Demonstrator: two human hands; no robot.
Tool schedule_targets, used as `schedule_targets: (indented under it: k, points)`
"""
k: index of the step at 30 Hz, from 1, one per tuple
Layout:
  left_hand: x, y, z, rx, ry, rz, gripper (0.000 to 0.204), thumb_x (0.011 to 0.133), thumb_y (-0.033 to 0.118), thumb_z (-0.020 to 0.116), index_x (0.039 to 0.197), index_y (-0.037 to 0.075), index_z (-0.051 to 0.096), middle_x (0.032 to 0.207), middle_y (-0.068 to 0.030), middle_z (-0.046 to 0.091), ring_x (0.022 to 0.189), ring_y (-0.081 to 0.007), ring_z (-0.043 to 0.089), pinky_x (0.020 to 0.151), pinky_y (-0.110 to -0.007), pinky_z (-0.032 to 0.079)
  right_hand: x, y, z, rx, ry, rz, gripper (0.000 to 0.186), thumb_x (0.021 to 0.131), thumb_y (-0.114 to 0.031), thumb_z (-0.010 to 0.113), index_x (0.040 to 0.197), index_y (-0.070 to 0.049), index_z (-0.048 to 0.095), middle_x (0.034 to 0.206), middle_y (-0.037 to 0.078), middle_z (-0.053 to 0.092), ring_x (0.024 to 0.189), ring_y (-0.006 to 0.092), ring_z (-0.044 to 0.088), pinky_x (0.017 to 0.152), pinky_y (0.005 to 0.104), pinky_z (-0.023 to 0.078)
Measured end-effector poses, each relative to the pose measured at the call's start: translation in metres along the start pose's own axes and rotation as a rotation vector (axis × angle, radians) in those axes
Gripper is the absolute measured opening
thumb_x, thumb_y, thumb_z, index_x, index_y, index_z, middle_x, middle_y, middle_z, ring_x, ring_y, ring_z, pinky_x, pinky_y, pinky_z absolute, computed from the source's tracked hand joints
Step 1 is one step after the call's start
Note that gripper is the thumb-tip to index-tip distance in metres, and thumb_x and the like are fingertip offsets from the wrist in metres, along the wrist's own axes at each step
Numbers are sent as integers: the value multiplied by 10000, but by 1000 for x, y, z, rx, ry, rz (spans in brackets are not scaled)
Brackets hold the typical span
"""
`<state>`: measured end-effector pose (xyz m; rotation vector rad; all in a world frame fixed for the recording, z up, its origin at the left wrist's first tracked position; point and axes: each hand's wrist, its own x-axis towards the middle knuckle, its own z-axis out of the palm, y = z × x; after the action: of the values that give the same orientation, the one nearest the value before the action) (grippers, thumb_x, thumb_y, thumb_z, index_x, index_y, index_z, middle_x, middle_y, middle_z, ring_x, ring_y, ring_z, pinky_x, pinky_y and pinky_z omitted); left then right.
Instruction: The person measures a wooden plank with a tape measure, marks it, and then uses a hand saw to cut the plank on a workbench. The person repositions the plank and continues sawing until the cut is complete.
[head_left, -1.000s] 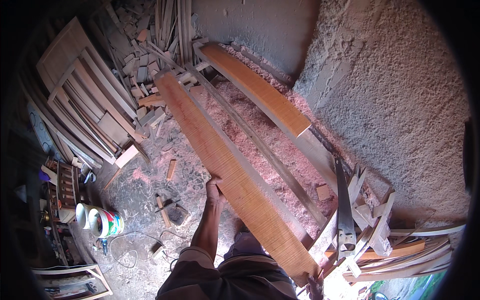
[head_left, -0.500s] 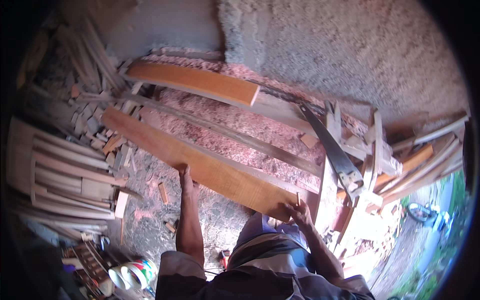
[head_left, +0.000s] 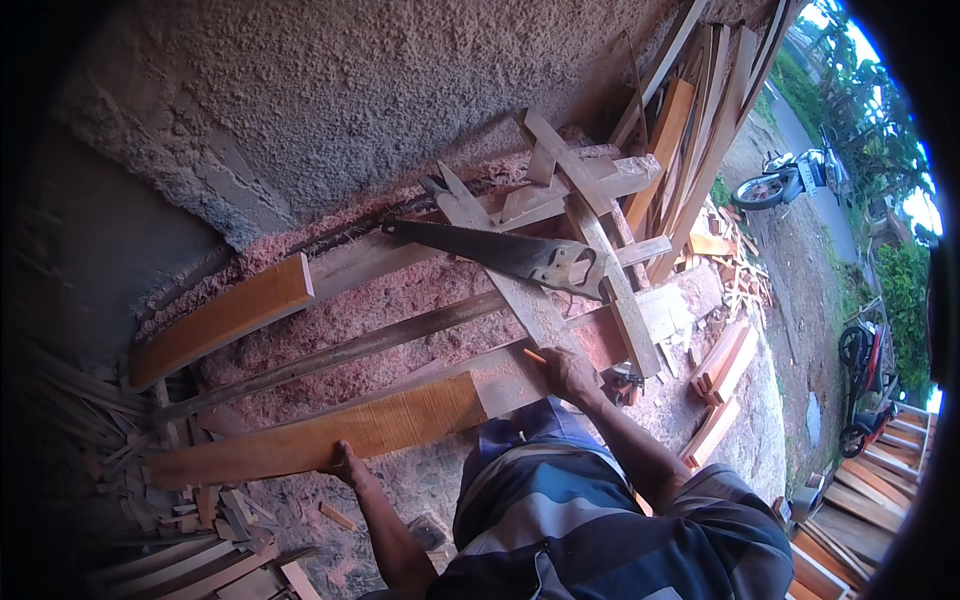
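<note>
A long orange-brown plank (head_left: 340, 430) lies along the near rail of a wooden frame. My left hand (head_left: 348, 466) grips its lower edge, thumb against the near face and the other fingers hidden. Past the plank's right end, my right hand (head_left: 570, 376) is closed around a short pencil (head_left: 536, 356), its orange end sticking out to the left. That hand is apart from the plank, over the right part of the frame. Beyond it, a handsaw (head_left: 480, 248) rests across the frame's timbers, handle to the right. A second orange-brown plank (head_left: 225, 318) lies on the far rail.
Pinkish shavings (head_left: 400, 350) fill the space between the rails. A rough wall (head_left: 380, 110) rises behind, with long boards (head_left: 700, 130) leaning at its right. Offcuts and stacked pieces lie at lower left. Cut wood blocks (head_left: 725, 360) and a parked motorcycle (head_left: 790, 180) are at right.
The view has swung right. My right hand has let go of the plank's right end and moved off to the right with the pencil. My left hand still holds the plank.
</note>
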<state>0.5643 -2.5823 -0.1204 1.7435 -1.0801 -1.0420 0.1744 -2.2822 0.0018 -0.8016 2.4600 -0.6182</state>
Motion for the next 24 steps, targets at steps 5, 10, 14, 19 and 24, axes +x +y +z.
schedule_targets:
  k: [5, 10, 14, 19, 24]
  points:
    - [-3, 19, 10, 880, 249, 165, 1056, 872, 298, 830, 1656, 106, 149, 1647, -320, 247, 1486, -472, 352, 1206, -536, 341, -3, 62, -21, 33, 317, 112, 274, 957, -305, 671, 1157, -120, 704, 1066, 172, 658, 928, 419, 694, 778, 518, 556]
    - [-64, 56, 72, 549, -155, 538, 813, 936, 198, 745, 1613, 99, 307, 1635, -256, 321, 1490, -433, 350, 1228, -508, 288, 36, 78, -59, -99, 373, -61, 435, 925, -238, 700, 1320, -90, 592, 1314, 170, 552, 1012, 382, 679, 796, 513, 557]
    - [-138, 87, 155, 345, -615, 567, 694, 970, 172, 678, 1573, 31, 366, 1595, -248, 384, 1457, -413, 400, 1204, -492, 334, 90, 82, -71, -340, 298, -232, 418, 877, -245, 735, 1233, -79, 591, 1267, 124, 537, 1072, 346, 616, 847, 480, 537]
    - [-213, 84, 238, 233, -1067, 342, 717, 980, 224, 687, 1553, -45, 352, 1559, -274, 430, 1390, -384, 499, 1124, -437, 456, 146, 98, -63, -575, 79, -253, 233, 880, -338, 714, 964, -121, 727, 1090, 57, 647, 1055, 272, 633, 810, 430, 561]
    - [-254, 72, 275, 249, -1202, 149, 736, 989, 181, 671, 1579, -47, 294, 1560, -253, 436, 1384, -342, 502, 1118, -423, 451, 122, 119, -80, -378, 260, -607, 233, 846, -390, 732, 909, -169, 696, 942, 27, 659, 965, 261, 642, 775, 427, 561]
